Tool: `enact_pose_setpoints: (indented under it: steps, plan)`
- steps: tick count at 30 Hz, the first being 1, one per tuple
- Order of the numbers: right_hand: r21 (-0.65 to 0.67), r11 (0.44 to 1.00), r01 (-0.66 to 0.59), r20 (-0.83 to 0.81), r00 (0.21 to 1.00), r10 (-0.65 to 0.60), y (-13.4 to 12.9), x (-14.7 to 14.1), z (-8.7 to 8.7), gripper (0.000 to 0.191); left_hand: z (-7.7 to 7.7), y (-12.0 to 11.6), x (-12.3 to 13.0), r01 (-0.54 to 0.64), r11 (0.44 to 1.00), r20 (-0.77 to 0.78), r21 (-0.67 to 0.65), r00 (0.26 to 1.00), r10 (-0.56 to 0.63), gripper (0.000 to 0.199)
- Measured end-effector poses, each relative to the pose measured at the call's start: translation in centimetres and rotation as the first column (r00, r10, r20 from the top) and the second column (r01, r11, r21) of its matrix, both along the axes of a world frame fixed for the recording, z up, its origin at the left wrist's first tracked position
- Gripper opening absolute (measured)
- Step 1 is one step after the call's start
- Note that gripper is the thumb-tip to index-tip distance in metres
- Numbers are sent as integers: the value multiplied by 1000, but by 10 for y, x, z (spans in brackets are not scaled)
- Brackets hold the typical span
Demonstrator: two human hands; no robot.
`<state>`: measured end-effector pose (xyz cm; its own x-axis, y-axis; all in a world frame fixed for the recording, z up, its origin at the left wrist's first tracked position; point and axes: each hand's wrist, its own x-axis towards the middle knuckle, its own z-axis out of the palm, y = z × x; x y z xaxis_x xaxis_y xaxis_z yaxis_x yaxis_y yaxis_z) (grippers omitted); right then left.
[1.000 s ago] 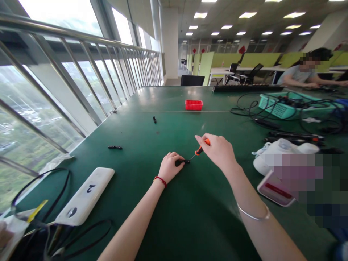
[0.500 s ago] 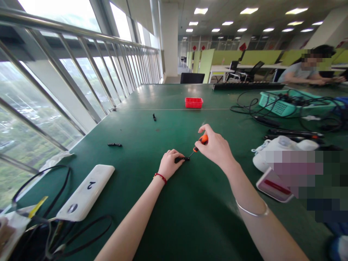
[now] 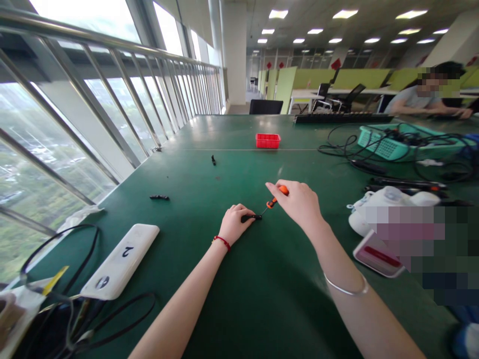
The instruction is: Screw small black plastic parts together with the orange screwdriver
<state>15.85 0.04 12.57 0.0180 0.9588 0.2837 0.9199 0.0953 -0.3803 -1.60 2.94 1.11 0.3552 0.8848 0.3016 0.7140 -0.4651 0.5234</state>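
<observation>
My left hand (image 3: 236, 223), with a red bracelet at its wrist, pinches a small black part (image 3: 256, 217) against the green table (image 3: 239, 179). An orange and black screwdriver (image 3: 272, 202) slants down so that its thin shaft reaches the right end of that part; whether the tip touches is too small to tell. My right hand (image 3: 299, 204) holds the orange handle between thumb and fingers. Two more black pieces lie apart on the table: one (image 3: 159, 197) at the left, another (image 3: 213, 160) farther back.
A red bin (image 3: 268, 141) stands toward the back. At the right are a teal basket (image 3: 381, 144) with cables and a white object (image 3: 374, 214). On the left lie a white power bank (image 3: 121, 262) and cords. A person (image 3: 422, 97) leans at the far right.
My right hand has turned on the screwdriver handle, its thumb now stretched out to the left and its fingers folded differently. My left hand and the black part stay in place.
</observation>
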Motion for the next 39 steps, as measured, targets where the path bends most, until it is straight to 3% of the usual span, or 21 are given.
enact_pose_setpoints:
  steps: [3,7,10,13,17,20,23,27,30,34,39]
  plan:
    - [31,1000,-3,-28,1000,4,0,-1,0,19,-1,0,0,-1,1000,-1,6,1000,1,13]
    - [36,999,-31,-50,998,33,0,-2,-1,22,-3,1,-1,10,1000,-1,18,1000,-10,14]
    - [35,999,-24,-26,999,25,0,0,-1,39,-5,2,-1,12,1000,4,20,1000,-12,13]
    - [37,999,-31,-39,999,32,0,1,-1,18,-4,1,-1,10,1000,4,18,1000,-10,13]
    - [37,999,-30,-55,998,32,-1,0,-1,20,-1,0,-1,12,1000,-6,16,1000,-12,14]
    - [35,999,-13,-40,999,15,-1,-1,-1,33,-1,0,-1,8,1000,-8,15,1000,-8,13]
    - [62,998,-28,-68,997,32,-2,-3,-1,20,-3,1,-1,6,1000,-4,19,1000,-6,13]
    - [53,998,-36,-80,996,40,-1,-3,-3,24,-4,1,-1,8,1000,2,22,1000,-8,13]
    - [92,996,0,-71,997,6,0,-4,-6,37,-4,1,-1,6,1000,0,21,1000,-6,12]
    - [186,982,11,-100,995,8,0,-7,-8,31,-4,1,-1,11,1000,6,17,1000,-11,12]
    - [178,982,-59,-109,991,80,-1,-13,-11,30,-4,0,-1,2,1000,15,24,1000,-3,11]
